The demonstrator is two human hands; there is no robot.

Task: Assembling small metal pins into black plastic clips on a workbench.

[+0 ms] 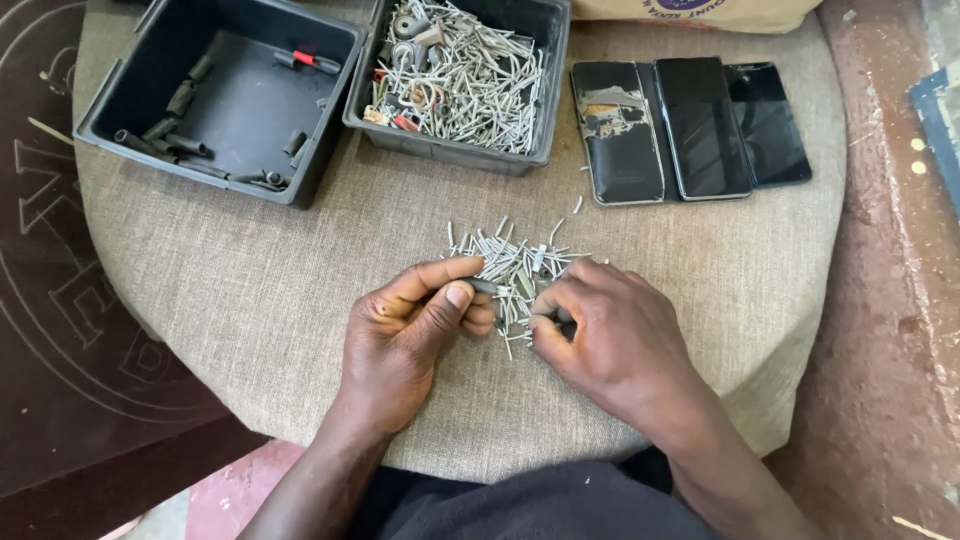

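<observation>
— What did the head view show you?

— I saw my left hand (410, 325) curled shut around a small dark sleeve (483, 286), thumb and fingers clamped on it. My right hand (610, 335) pinched a thin metal pin (545, 318) at the near edge of a loose pile of pins (515, 265) on the burlap-covered round table (300, 260).

— And around the hands?

— Beyond the pile sat two black trays: the left tray (215, 95) held a few dark sleeves, the right tray (460, 75) was heaped with pins. Three phones (690, 130) lay side by side right of them.
</observation>
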